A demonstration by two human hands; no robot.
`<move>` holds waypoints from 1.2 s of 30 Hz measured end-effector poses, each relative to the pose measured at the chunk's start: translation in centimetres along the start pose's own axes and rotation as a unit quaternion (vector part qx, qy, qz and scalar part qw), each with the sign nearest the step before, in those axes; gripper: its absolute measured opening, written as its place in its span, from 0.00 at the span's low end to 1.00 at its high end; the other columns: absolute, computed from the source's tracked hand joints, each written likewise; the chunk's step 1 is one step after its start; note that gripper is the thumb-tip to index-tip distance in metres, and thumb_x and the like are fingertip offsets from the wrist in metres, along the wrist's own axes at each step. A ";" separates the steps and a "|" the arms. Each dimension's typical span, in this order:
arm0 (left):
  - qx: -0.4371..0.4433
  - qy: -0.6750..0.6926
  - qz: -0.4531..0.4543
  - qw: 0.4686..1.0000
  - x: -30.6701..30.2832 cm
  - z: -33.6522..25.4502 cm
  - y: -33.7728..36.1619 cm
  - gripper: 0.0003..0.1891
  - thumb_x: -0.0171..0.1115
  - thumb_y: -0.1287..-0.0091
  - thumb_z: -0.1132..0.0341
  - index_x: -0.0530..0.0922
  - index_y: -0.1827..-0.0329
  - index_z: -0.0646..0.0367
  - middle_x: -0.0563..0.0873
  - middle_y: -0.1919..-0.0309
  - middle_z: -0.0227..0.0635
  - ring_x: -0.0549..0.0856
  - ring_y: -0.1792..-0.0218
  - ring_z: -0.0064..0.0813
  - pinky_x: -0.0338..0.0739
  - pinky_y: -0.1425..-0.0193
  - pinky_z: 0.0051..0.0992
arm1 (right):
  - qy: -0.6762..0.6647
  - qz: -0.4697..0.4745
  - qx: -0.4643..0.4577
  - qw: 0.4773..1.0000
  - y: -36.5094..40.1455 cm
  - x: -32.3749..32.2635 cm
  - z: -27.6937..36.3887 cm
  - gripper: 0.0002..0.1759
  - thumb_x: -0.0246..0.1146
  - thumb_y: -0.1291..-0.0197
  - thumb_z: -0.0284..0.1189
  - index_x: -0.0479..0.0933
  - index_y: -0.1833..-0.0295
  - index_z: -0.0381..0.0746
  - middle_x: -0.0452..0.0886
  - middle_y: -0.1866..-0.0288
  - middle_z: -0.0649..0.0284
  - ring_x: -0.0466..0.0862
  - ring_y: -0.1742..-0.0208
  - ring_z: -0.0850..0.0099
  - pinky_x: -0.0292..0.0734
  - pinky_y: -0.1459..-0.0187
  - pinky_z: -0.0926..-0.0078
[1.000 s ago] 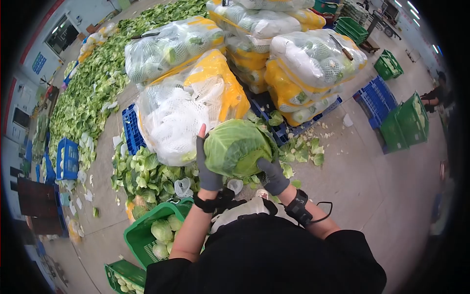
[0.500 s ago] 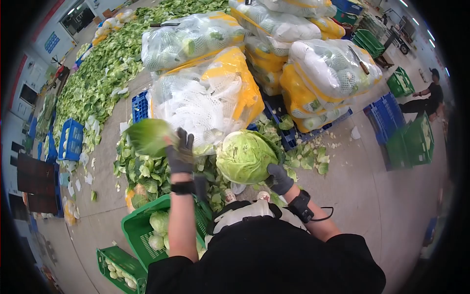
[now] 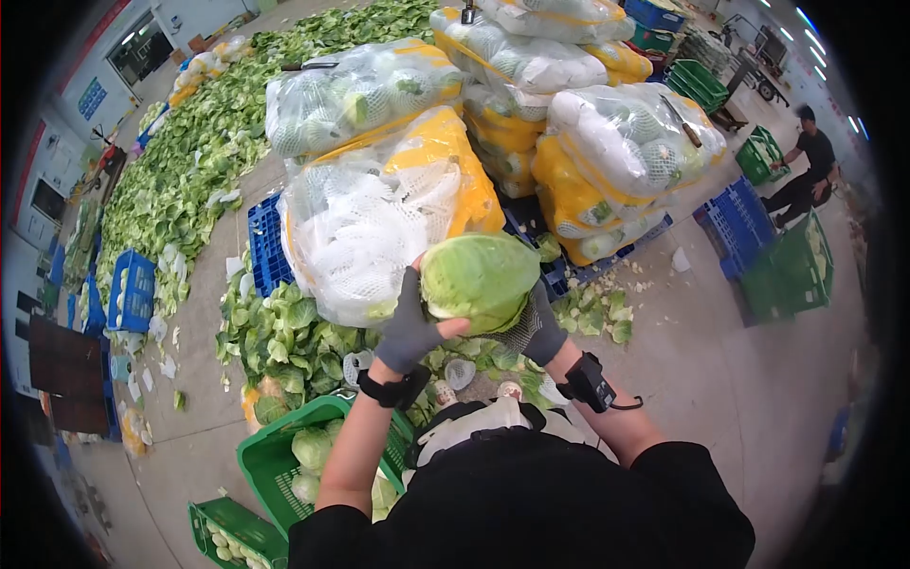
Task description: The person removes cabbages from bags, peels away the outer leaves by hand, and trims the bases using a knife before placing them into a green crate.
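Note:
A large pale green cabbage (image 3: 481, 277) is held up between both gloved hands in front of me. My left hand (image 3: 409, 324) grips its left side, with the bare thumb showing beneath. My right hand (image 3: 536, 329) is wrapped round the lower right side, the fingers partly hidden under the cabbage. Just beyond lies a clear plastic bag with white foam nets (image 3: 365, 237). Loose cabbage leaves (image 3: 280, 332) are heaped on the floor below, left of the hands. A green crate (image 3: 268, 465) with several cabbages stands by my left forearm.
Bags of netted cabbages (image 3: 370, 92) are stacked ahead, more (image 3: 630, 142) at right on blue pallets. A knife (image 3: 684, 123) lies on the right stack. A leaf pile (image 3: 180, 180) covers the left floor. A person (image 3: 808, 166) is beside green crates (image 3: 791, 270) at far right.
My left hand has let go of a loose outer leaf and now holds the cabbage. The cabbage is turned and raised slightly. The person at right has risen from a lower posture.

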State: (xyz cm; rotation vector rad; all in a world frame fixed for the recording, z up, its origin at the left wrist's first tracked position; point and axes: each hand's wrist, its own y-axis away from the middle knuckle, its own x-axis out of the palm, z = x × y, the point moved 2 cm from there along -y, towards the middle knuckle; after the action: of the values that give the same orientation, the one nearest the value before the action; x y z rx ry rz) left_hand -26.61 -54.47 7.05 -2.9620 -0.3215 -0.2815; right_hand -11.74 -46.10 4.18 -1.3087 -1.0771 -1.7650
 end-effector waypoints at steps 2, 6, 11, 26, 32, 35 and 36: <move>0.043 -0.039 -0.052 0.997 2.0 0.2 0.3 0.54 0.75 0.59 0.65 0.46 0.32 0.60 0.67 0.42 0.42 0.68 0.41 0.33 0.65 0.39 0.29 | 0.351 -0.020 -0.173 0.920 0.0 -0.1 0.8 0.47 0.68 0.55 0.43 0.50 0.33 0.43 0.60 0.36 0.61 0.62 0.36 0.69 0.59 0.37 0.69; 0.052 0.059 -0.148 0.986 2.5 1.2 -0.8 0.40 0.60 0.43 0.71 0.44 0.31 0.59 0.69 0.45 0.40 0.74 0.48 0.29 0.70 0.44 0.27 | 0.425 -0.004 -0.266 0.865 1.9 2.1 0.8 0.52 0.71 0.62 0.40 0.49 0.32 0.43 0.61 0.37 0.62 0.62 0.36 0.69 0.57 0.37 0.70; -0.008 0.105 -0.191 0.976 0.9 1.0 -1.5 0.17 0.47 0.35 0.75 0.69 0.43 0.64 0.80 0.58 0.33 0.79 0.59 0.19 0.75 0.55 0.20 | 0.402 -0.004 -0.270 0.875 2.9 2.2 1.2 0.55 0.73 0.67 0.39 0.50 0.33 0.43 0.61 0.38 0.62 0.62 0.37 0.68 0.58 0.37 0.70; -0.140 0.228 -0.030 0.963 -3.9 1.2 0.3 0.42 0.45 0.43 0.33 0.56 0.34 0.55 0.64 0.37 0.40 0.65 0.38 0.41 0.60 0.36 0.43 | 0.455 0.182 -0.071 0.869 0.4 3.8 2.7 0.49 0.67 0.55 0.47 0.51 0.32 0.40 0.60 0.34 0.58 0.63 0.36 0.66 0.61 0.37 0.67; -0.010 0.251 -0.047 0.967 -0.5 -0.1 0.8 0.48 0.62 0.50 0.40 0.52 0.33 0.60 0.67 0.40 0.44 0.69 0.40 0.35 0.64 0.37 0.35 | 0.233 0.048 -0.017 0.971 -2.6 -0.4 -0.4 0.49 0.64 0.55 0.55 0.52 0.32 0.42 0.60 0.34 0.61 0.63 0.36 0.65 0.63 0.39 0.67; 0.072 0.142 -0.069 0.985 0.9 -1.1 1.0 0.52 0.70 0.56 0.48 0.49 0.32 0.60 0.66 0.41 0.44 0.69 0.41 0.36 0.63 0.37 0.34 | 0.046 0.120 0.008 0.992 -0.5 1.5 -1.2 0.42 0.57 0.48 0.56 0.54 0.33 0.43 0.61 0.34 0.62 0.65 0.37 0.66 0.63 0.38 0.65; 0.054 0.068 -0.060 0.994 1.4 -1.6 1.3 0.54 0.72 0.58 0.52 0.48 0.32 0.60 0.65 0.41 0.44 0.69 0.41 0.36 0.63 0.37 0.33 | 0.046 0.088 -0.011 0.995 -0.2 1.1 -0.9 0.41 0.55 0.46 0.55 0.55 0.33 0.43 0.61 0.35 0.61 0.66 0.37 0.66 0.63 0.38 0.65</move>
State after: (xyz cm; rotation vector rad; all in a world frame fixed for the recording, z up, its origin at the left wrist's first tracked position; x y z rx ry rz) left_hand -25.27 -55.72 8.72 -2.8037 -0.4819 -0.4624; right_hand -12.61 -46.89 5.02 -1.2806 -0.8668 -1.6924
